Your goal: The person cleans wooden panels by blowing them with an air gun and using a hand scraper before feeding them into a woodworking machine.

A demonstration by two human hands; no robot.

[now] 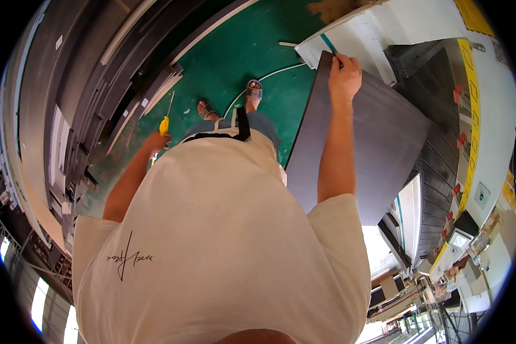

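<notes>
My right hand pinches the board near one corner; my left hand squeezes a screwdriver. The board looks stiff and heavy, best held by two edges.

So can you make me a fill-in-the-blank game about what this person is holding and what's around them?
1. The tool with a long thin shaft in the left hand has a ____ handle.
2. The large, flat, dark grey panel is on the person's ____ side.
3. The smooth floor is mostly ____ in colour.
4. The cream short-sleeved T-shirt has thin, handwriting-like marks in ____.

Missing words: yellow; right; green; black.
</notes>
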